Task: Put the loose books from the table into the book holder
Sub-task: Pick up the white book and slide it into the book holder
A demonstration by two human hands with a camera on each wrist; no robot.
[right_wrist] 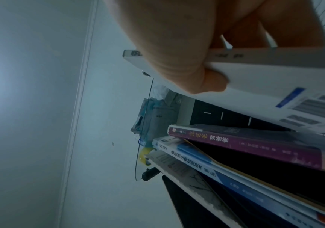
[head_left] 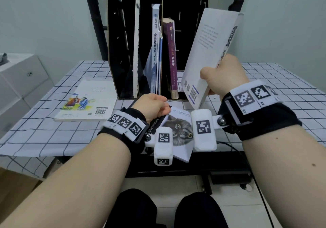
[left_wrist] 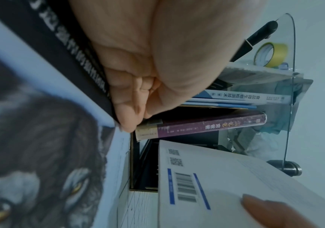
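A black book holder [head_left: 123,39] stands at the back of the table with a thin white book, a blue-white book [head_left: 156,48] and a purple book [head_left: 170,56] upright in it. My right hand [head_left: 224,76] grips a white book [head_left: 208,51] by its lower spine, holding it upright and tilted in front of the holder's right side. My left hand [head_left: 153,106] holds the black spine of a wolf-cover book [head_left: 180,130] lying at the table's front edge; its curled fingers [left_wrist: 126,108] wrap the spine. A picture book [head_left: 88,100] lies flat at the left.
The table wears a white checked cloth [head_left: 44,122]. White boxes [head_left: 19,79] stand left of it. A glass shelf with yellow tape [left_wrist: 271,54] hangs behind the holder. A black cable [head_left: 247,157] runs under the table's front right.
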